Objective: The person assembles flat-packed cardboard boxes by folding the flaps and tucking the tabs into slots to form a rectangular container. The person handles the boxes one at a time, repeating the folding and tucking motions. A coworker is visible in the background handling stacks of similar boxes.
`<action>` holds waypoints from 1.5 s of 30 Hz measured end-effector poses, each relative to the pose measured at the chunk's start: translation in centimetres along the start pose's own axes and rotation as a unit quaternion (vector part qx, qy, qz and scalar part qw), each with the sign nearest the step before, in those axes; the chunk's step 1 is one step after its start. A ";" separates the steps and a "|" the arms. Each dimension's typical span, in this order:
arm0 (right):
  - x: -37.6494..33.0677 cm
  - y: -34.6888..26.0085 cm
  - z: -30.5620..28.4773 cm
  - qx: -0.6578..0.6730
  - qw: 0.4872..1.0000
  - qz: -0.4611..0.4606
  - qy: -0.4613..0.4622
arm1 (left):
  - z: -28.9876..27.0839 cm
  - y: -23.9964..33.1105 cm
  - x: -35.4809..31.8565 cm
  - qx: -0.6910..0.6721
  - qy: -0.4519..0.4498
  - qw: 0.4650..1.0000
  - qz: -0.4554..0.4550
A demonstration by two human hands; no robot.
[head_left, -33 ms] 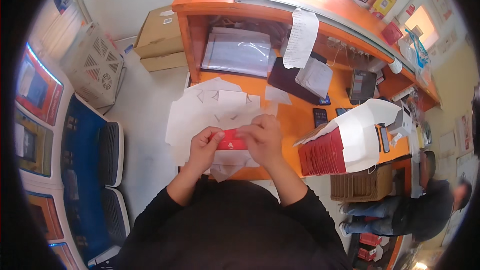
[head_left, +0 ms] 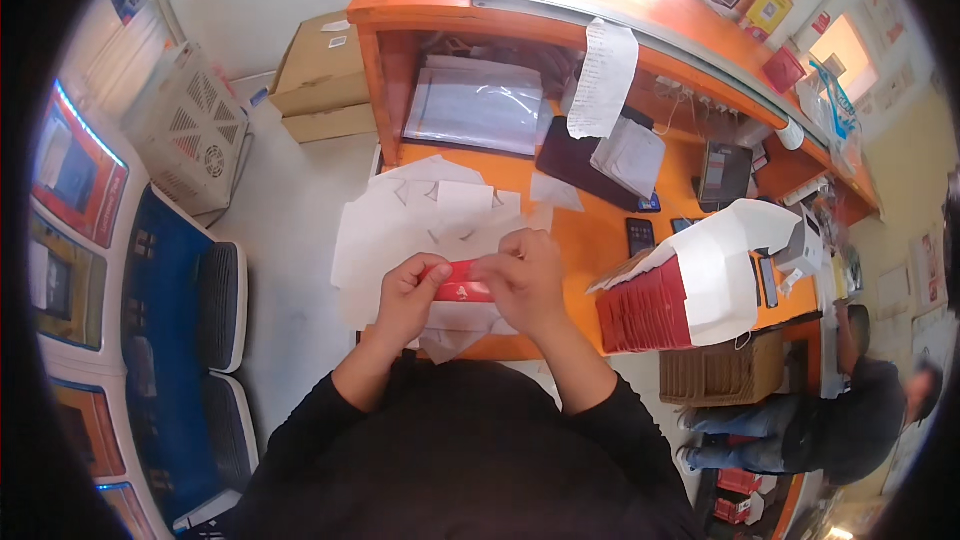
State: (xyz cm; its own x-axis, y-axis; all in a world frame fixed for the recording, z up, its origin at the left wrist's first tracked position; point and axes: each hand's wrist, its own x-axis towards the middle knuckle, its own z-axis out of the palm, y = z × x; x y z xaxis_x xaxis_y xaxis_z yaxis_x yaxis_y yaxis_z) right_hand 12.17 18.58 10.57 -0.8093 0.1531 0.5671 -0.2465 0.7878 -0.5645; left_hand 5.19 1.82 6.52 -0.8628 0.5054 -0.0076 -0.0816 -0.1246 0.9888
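My left hand pinches the left end of a small red carton with a white mark on its front. At its other end, my right hand grips the top edge between thumb and bent fingers. The carton is held above white paper sheets with dark curved marks, spread over the orange desk. To the right of my right hand stands a stack of nested red cartons with white inner flaps.
Brown cartons are stacked beyond the red ones. A phone and a dark laptop-like slab lie at the back. A paper slip hangs from the orange shelf. Chairs stand left; another person stands at right.
The fingers of my right hand have shifted slightly on the red carton's upper edge. Otherwise my hands and the carton are almost where they were.
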 end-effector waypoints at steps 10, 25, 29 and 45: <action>1.8 1.2 -2.0 0.288 0.900 0.260 0.201 | -2.1 2.5 -1.3 0.129 -0.158 0.965 0.167; -3.4 -4.6 -1.9 0.304 0.944 -0.130 -0.011 | 0.3 6.3 -0.7 -0.245 -0.076 0.960 -0.109; -3.8 -4.5 -2.3 0.245 0.961 -0.104 0.080 | 1.3 6.1 -1.9 -0.254 -0.086 0.958 -0.107; -6.0 4.8 2.2 0.575 0.622 0.462 0.264 | -2.0 3.1 -2.5 0.204 0.199 0.941 0.181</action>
State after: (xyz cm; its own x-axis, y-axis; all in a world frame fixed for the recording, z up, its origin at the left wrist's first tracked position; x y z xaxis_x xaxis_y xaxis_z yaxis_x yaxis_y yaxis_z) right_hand 14.68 20.15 3.14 -0.6761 0.6363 -0.3715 -0.2695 -0.6828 -0.6791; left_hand 6.10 -1.51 9.30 -0.9227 0.1232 0.3653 0.3814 0.1529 0.9117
